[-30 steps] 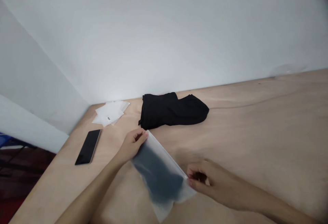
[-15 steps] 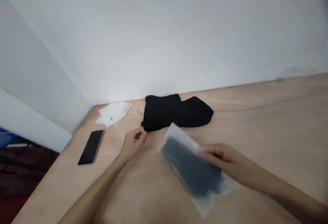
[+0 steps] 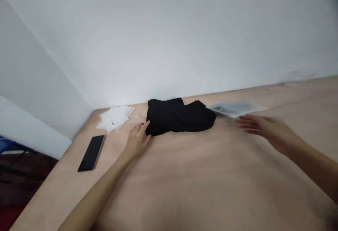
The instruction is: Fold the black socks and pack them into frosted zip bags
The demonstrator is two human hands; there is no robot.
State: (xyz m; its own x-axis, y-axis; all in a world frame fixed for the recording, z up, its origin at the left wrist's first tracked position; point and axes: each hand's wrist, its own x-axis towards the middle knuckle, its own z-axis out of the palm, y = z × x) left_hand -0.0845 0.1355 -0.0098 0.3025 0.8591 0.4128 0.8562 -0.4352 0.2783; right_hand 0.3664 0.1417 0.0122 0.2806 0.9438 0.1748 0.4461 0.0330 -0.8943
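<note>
A pile of black socks (image 3: 179,119) lies on the wooden table (image 3: 200,181) near the white wall. My left hand (image 3: 137,139) reaches to the pile's left corner, fingers stretched out and touching the fabric, a ring on one finger. A clear plastic bag with a dark sock inside (image 3: 235,108) lies flat just right of the pile. My right hand (image 3: 265,129) hovers a little in front of that bag, fingers extended and apart, holding nothing.
A black phone (image 3: 91,148) lies face up near the table's left edge. A small stack of empty white bags with a label (image 3: 115,117) sits in the back left corner. The wall runs along the table's far side.
My right hand carried the filled bag from the front middle to the back right and let it go beside the black pile. My left hand released the bag and moved forward onto the pile.
</note>
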